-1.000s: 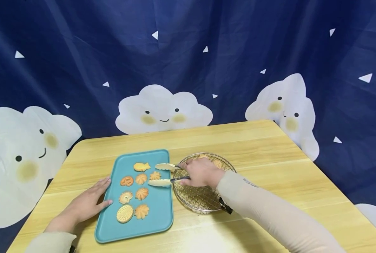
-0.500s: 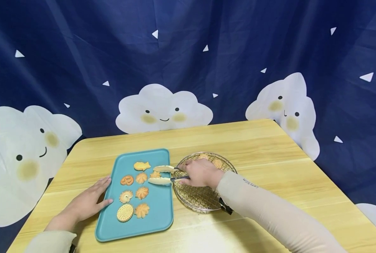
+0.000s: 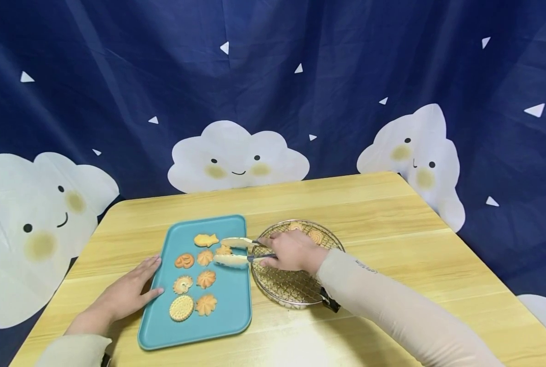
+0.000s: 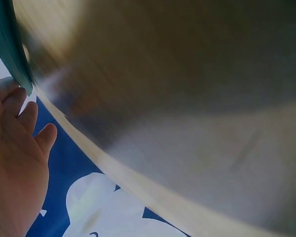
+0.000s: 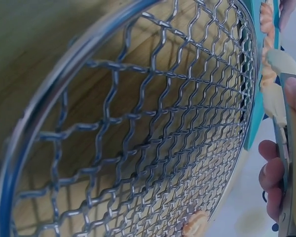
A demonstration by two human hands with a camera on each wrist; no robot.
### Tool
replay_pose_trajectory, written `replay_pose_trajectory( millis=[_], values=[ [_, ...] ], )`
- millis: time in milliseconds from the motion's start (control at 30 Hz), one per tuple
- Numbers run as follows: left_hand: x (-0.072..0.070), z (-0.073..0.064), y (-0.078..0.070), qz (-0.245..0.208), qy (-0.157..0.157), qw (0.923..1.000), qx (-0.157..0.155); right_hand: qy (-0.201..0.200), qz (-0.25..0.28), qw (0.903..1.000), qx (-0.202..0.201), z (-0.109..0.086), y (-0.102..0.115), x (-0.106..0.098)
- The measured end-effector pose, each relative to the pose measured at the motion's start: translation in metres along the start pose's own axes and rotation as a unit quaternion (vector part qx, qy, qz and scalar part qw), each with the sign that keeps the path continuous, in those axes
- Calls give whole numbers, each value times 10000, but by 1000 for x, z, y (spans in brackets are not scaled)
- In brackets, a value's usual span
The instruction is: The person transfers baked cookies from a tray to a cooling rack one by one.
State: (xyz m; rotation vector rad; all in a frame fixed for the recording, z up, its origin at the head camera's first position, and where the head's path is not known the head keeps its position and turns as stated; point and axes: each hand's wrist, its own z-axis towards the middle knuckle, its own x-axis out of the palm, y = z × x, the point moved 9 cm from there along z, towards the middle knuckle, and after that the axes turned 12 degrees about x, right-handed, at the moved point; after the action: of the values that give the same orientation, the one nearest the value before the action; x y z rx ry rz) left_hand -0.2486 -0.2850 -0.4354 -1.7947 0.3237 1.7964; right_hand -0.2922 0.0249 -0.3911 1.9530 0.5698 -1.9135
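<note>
Of the two hands, we see the right hand [image 3: 292, 250] gripping a pair of tongs [image 3: 231, 260], fingers curled round the handles, while the left hand [image 3: 128, 293] lies open, its fingers and thumb at the near side of a teal tray [image 3: 227, 321]. The tongs reach from the right hand towards the left, their pale tips apart over the tray, with a flower-shaped cookie [image 3: 223, 250] between them; we cannot tell whether both tips touch it. Between the hands, seven other cookies lie on the tray, among them a fish-shaped cookie [image 3: 206, 240], a pretzel-shaped cookie [image 3: 184, 261] and, closer to the left hand, an oval cookie [image 3: 181, 308].

Beneath the right hand stands a round wire rack [image 3: 295, 290], and just beyond that hand we find a swirled cookie [image 3: 316, 237] on it. The head view lets the hand cover part of the mesh; the right wrist view shows us its crimped wires up close and the tabletop [image 3: 337, 199] through them. Only the left wrist view gives us the left palm, with fingertips at the tray's edge. Past both hands hangs a dark blue backdrop [image 3: 337, 76] with smiling clouds.
</note>
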Motion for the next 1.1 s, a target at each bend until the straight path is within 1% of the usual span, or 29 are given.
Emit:
replay_pose_trajectory(
  millis=[167,400,700,833,933,1100],
  values=[
    [0,0,-1,26,-23,10000,17,-74,140,9998,71,-4,-5,-5],
    [-2,0,-2,-2,-33,10000,19,-407,191,9989,104,-12,-14,-14],
    [-2,-1,-2,3,-23,10000,20,-1032,191,9944,-125,-28,-28,-27],
    [-2,-1,-1,10,-19,10000,29,-1264,285,9913,-246,-35,-35,-31],
    [-1,-1,-1,17,-13,10000,37,-1333,326,9901,-311,-40,-41,-31],
    [-1,0,-1,15,-1,10000,41,-1375,351,9895,-271,-50,-55,-31]
  ],
)
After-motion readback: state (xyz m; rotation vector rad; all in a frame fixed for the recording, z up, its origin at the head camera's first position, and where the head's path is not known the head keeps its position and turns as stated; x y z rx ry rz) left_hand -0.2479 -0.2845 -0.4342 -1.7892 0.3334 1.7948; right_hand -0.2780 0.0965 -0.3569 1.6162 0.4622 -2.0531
